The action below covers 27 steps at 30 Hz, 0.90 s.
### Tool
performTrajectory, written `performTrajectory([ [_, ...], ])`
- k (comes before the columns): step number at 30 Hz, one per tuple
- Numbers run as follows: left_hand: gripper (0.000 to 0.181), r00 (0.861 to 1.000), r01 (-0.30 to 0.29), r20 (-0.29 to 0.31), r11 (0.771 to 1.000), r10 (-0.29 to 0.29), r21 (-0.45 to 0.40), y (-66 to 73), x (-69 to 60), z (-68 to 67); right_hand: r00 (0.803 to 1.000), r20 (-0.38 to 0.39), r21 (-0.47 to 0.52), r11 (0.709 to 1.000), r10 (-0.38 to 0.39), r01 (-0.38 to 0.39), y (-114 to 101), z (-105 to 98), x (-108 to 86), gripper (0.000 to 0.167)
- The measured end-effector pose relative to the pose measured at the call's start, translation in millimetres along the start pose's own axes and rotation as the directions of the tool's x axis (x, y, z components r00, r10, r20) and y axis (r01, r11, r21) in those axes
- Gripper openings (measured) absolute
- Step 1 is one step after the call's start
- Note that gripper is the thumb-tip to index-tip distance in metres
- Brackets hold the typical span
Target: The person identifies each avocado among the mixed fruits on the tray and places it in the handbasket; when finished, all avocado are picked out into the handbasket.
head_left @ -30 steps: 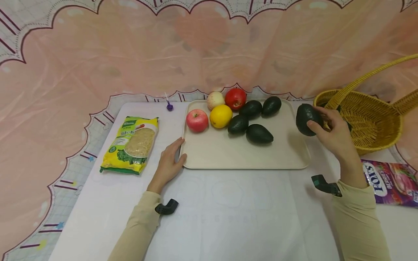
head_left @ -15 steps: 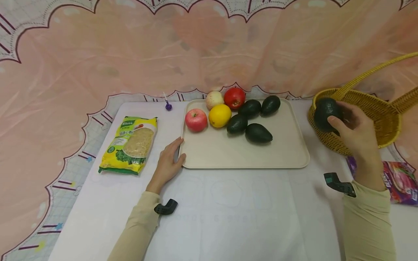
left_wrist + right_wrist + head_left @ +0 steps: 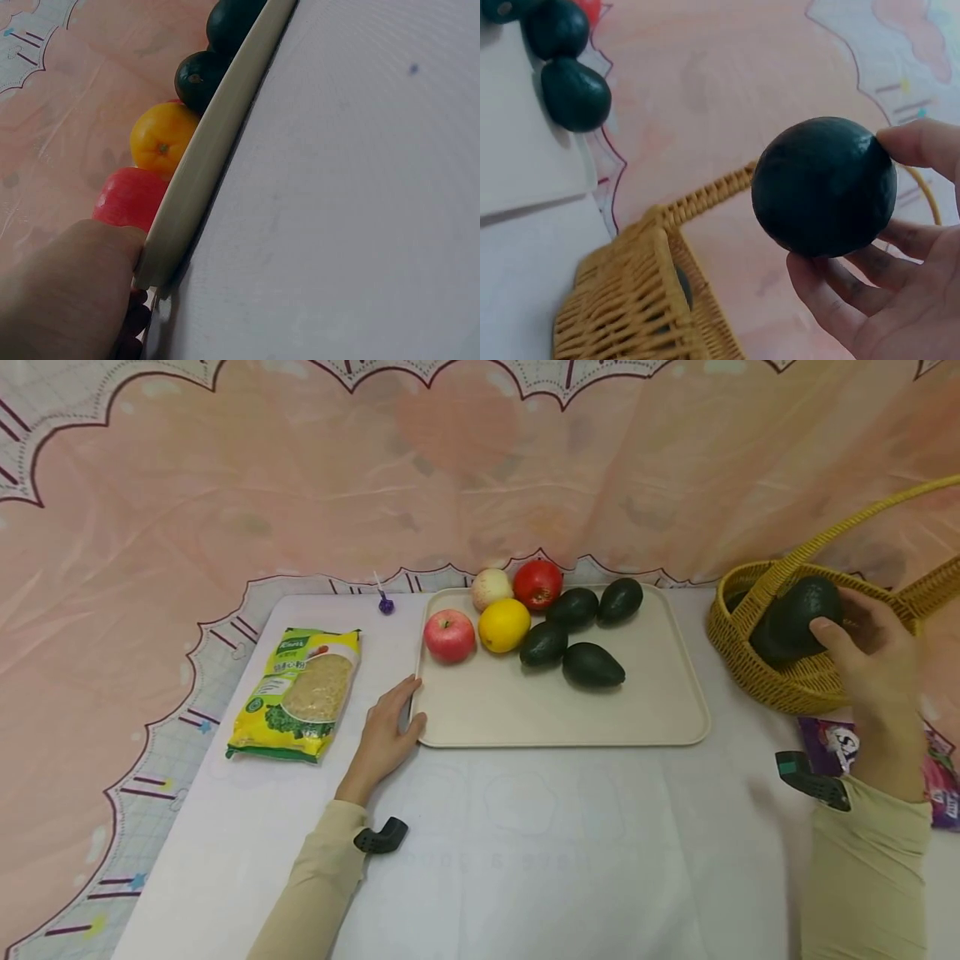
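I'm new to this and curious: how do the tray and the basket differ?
The tray is pale and smooth; the basket is yellow and woven. The tray is shallow; the basket is deeper, with an arched handle. The tray is rectangular, the basket rounded. Both are open on top.

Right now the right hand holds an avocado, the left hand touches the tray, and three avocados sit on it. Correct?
Count's off: the head view shows four avocados on the tray, not three. Right hand holds an avocado, left hand touches the tray.
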<state>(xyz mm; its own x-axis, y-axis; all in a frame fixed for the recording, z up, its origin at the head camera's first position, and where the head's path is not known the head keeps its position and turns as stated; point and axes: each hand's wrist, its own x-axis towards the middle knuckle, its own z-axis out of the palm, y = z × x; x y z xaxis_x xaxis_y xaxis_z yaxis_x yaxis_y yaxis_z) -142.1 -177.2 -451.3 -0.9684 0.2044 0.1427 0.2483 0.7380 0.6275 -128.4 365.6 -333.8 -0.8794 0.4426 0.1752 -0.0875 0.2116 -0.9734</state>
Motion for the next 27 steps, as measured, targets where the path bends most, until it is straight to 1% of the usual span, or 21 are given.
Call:
performTrajectory([
  [2,0.053,1.0,0.002,0.002,1.0,-0.002,0.0,-0.6,0.2,0.2,0.999,-0.017,0.105,0.994,0.042,-0.04,3,-5,0.9,0.046],
  [4,0.053,1.0,0.004,0.003,1.0,-0.004,0.0,-0.9,0.3,0.2,0.997,-0.022,0.172,0.982,0.078,-0.073,5,-8,2.4,0.047],
  [7,0.053,1.0,0.006,0.004,1.0,-0.006,-0.004,-1.2,0.4,0.3,0.99,-0.033,0.23,0.965,0.136,-0.125,15,-14,9.2,0.05],
  [9,0.053,1.0,0.003,0.002,1.0,-0.003,-0.005,-1.5,0.4,0.4,0.986,-0.029,0.239,0.959,0.164,-0.152,31,-22,19.1,0.053],
  [10,0.053,1.0,0.0,0.0,1.0,0.0,-0.004,-1.5,0.5,0.5,0.981,-0.03,0.211,0.961,0.191,-0.18,37,-25,22.3,0.056],
  [11,0.053,1.0,-0.001,-0.001,1.0,0.001,-0.005,-1.6,0.6,0.6,0.974,-0.034,0.155,0.964,0.222,-0.214,42,-27,25.2,0.058],
  [12,0.053,1.0,-0.004,-0.001,1.0,0.004,-0.005,-1.5,0.6,0.7,0.969,-0.044,0.124,0.964,0.244,-0.237,48,-29,28.1,0.061],
  [14,0.053,1.0,-0.006,-0.002,1.0,0.006,-0.005,-1.2,0.4,1.0,0.96,-0.048,0.0,0.961,0.277,-0.277,52,-30,29.3,0.063],
  [16,0.053,1.0,-0.005,-0.001,1.0,0.005,-0.006,-0.7,0.1,0.9,0.949,-0.065,-0.144,0.938,0.309,-0.315,45,-27,25.0,0.064],
  [18,0.053,1.0,-0.001,0.001,1.0,0.001,-0.006,-0.2,-0.2,0.8,0.951,-0.068,-0.223,0.924,0.302,-0.309,41,-25,22.6,0.063],
  [19,0.053,1.0,0.0,0.001,1.0,0.0,-0.007,-0.1,-0.3,0.7,0.951,-0.065,-0.285,0.907,0.303,-0.309,38,-24,21.1,0.062],
  [21,0.053,1.0,0.001,0.001,1.0,-0.001,-0.009,0.2,-0.4,0.3,0.95,-0.074,-0.359,0.881,0.303,-0.308,35,-23,18.9,0.061],
  [23,0.053,1.0,0.001,0.0,1.0,-0.001,-0.01,0.2,-0.4,0.1,0.946,-0.08,-0.431,0.845,0.313,-0.316,33,-22,17.8,0.062],
  [25,0.053,1.0,-0.002,-0.001,1.0,0.002,-0.012,0.3,-0.5,0.0,0.949,-0.066,-0.492,0.817,0.309,-0.3,34,-23,17.7,0.063],
  [27,0.053,1.0,-0.004,0.0,1.0,0.004,-0.01,0.4,-0.6,-0.2,0.954,-0.035,-0.535,0.801,0.296,-0.268,35,-25,18.2,0.064],
])
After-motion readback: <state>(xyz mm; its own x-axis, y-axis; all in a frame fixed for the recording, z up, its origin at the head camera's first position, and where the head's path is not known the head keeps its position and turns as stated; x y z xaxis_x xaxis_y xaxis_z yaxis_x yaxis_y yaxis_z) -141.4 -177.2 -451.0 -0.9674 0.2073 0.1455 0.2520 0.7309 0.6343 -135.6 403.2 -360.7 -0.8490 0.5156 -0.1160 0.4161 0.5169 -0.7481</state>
